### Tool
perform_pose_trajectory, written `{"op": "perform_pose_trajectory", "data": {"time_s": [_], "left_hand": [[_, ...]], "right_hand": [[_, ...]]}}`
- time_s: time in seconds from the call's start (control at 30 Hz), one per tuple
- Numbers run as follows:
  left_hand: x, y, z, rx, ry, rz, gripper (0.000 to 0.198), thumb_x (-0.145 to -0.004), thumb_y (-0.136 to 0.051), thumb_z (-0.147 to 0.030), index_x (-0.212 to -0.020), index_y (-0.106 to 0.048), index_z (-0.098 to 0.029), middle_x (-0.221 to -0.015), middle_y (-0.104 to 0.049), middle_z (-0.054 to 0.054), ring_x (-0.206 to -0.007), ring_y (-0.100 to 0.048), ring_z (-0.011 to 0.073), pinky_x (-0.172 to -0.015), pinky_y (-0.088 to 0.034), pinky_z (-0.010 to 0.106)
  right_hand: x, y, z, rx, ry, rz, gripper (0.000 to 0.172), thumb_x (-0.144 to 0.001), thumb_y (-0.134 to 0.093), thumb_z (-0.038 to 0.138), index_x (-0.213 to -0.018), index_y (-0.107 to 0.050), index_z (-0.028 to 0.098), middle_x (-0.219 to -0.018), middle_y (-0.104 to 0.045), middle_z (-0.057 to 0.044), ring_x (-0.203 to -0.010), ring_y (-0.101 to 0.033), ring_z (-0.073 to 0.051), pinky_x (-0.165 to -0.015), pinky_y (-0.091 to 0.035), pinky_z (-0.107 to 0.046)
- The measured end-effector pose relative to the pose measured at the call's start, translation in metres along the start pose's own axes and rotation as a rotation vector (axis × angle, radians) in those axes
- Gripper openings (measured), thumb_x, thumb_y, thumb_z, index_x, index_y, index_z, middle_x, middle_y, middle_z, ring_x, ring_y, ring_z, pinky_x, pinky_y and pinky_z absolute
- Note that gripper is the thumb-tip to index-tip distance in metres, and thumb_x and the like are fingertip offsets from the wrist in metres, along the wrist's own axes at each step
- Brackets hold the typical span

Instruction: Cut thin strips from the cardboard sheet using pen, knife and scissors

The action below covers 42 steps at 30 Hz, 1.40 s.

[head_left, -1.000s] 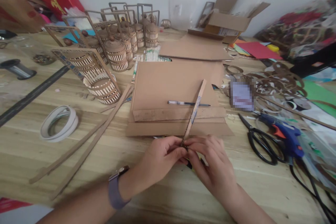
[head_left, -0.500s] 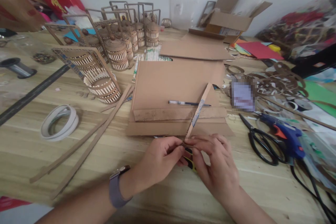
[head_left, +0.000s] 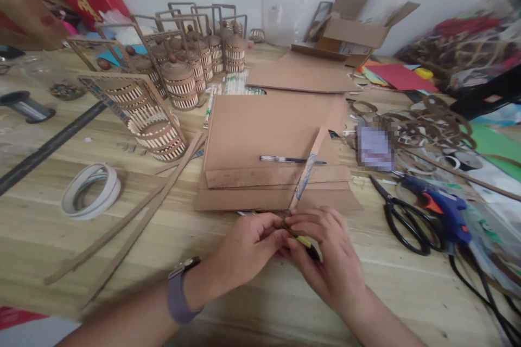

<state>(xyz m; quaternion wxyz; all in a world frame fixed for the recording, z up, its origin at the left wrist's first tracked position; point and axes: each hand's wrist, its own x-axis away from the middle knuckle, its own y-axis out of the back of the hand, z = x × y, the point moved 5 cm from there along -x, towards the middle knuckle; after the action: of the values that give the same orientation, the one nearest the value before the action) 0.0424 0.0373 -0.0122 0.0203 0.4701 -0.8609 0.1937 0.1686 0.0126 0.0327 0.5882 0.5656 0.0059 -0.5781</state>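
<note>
My left hand (head_left: 248, 246) and my right hand (head_left: 329, 255) meet near the table's front edge, both pinched on the near end of a narrow cardboard strip (head_left: 308, 168). The strip slants up and away to the right over a stack of brown cardboard sheets (head_left: 260, 130). A yellow and black tool (head_left: 308, 245), perhaps a knife, shows under my right fingers. A pen (head_left: 291, 160) lies across the top sheet just behind the strip. A watch with a grey band (head_left: 179, 290) is on my left wrist.
Black scissors (head_left: 401, 217) and a blue glue gun (head_left: 442, 207) lie at the right. A tape roll (head_left: 90, 191) and long cardboard strips (head_left: 134, 222) lie at the left. Small woven lanterns (head_left: 179, 84) stand behind, with an open carton (head_left: 350, 30) at the back.
The far end of the strip has swung a little to the right. My right hand has shifted slightly, and the yellow tool under it now shows more.
</note>
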Motion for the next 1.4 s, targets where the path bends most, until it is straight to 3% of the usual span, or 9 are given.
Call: {"op": "perform_pose_trajectory", "data": {"time_s": [0.23, 0.47, 0.6, 0.87, 1.03, 1.2, 1.4], "left_hand": [[0.002, -0.001, -0.003, -0.010, -0.003, 0.012, 0.050, -0.084, -0.066, -0.063, -0.083, -0.067, -0.013, -0.075, -0.064, 0.002, -0.069, -0.063, 0.0120, -0.067, -0.053, 0.023], [0.003, -0.003, -0.003, -0.050, 0.035, 0.060, 0.053, -0.084, -0.064, -0.066, -0.087, -0.066, -0.013, -0.078, -0.067, 0.004, -0.072, -0.066, 0.0143, -0.071, -0.054, 0.025], [0.002, -0.003, 0.000, -0.009, 0.038, 0.051, 0.051, -0.079, -0.071, -0.064, -0.089, -0.065, -0.014, -0.077, -0.065, 0.002, -0.073, -0.064, 0.0148, -0.070, -0.053, 0.026], [0.003, -0.002, -0.003, -0.057, -0.021, 0.027, 0.053, -0.084, -0.063, -0.068, -0.085, -0.063, -0.015, -0.075, -0.063, 0.002, -0.070, -0.063, 0.0139, -0.067, -0.052, 0.024], [0.004, -0.003, -0.001, -0.114, -0.015, 0.071, 0.053, -0.090, -0.055, -0.067, -0.088, -0.065, -0.014, -0.079, -0.069, 0.006, -0.074, -0.067, 0.0163, -0.070, -0.054, 0.026], [0.004, -0.004, 0.002, -0.141, 0.001, 0.121, 0.051, -0.091, -0.056, -0.063, -0.087, -0.066, -0.014, -0.082, -0.071, 0.008, -0.077, -0.069, 0.0174, -0.073, -0.056, 0.028], [0.001, -0.002, 0.001, -0.113, -0.025, 0.091, 0.053, -0.089, -0.057, -0.068, -0.087, -0.065, -0.015, -0.079, -0.066, 0.004, -0.075, -0.067, 0.0162, -0.069, -0.054, 0.025]], "right_hand": [[0.000, 0.002, -0.003, 0.009, -0.012, -0.021, 0.019, -0.092, -0.056, 0.008, -0.101, -0.060, 0.025, -0.087, -0.075, 0.000, -0.087, -0.072, -0.017, -0.094, -0.047, -0.039], [-0.002, 0.008, -0.008, -0.082, -0.173, -0.071, 0.016, -0.095, -0.051, 0.011, -0.096, -0.058, 0.026, -0.083, -0.073, -0.001, -0.080, -0.071, -0.018, -0.074, -0.053, -0.034], [-0.003, 0.005, -0.002, -0.152, -0.092, -0.056, 0.016, -0.093, -0.055, 0.010, -0.098, -0.058, 0.025, -0.082, -0.071, -0.001, -0.083, -0.070, -0.017, -0.072, -0.055, -0.033], [-0.007, 0.003, 0.001, -0.076, 0.027, -0.040, 0.018, -0.091, -0.059, 0.009, -0.102, -0.060, 0.023, -0.084, -0.073, -0.002, -0.087, -0.070, -0.019, -0.077, -0.054, -0.035], [-0.003, 0.007, -0.006, -0.083, -0.121, -0.076, 0.017, -0.093, -0.054, 0.010, -0.095, -0.059, 0.025, -0.081, -0.072, 0.000, -0.080, -0.071, -0.018, -0.077, -0.054, -0.036], [0.005, 0.007, -0.013, -0.263, -0.282, -0.155, 0.014, -0.099, -0.048, 0.017, -0.090, -0.054, 0.025, -0.077, -0.068, -0.001, -0.079, -0.069, -0.018, -0.068, -0.057, -0.033], [-0.002, 0.005, -0.001, -0.214, -0.079, -0.092, 0.011, -0.093, -0.057, 0.015, -0.097, -0.057, 0.026, -0.079, -0.071, 0.000, -0.077, -0.070, -0.018, -0.068, -0.056, -0.033]]}}
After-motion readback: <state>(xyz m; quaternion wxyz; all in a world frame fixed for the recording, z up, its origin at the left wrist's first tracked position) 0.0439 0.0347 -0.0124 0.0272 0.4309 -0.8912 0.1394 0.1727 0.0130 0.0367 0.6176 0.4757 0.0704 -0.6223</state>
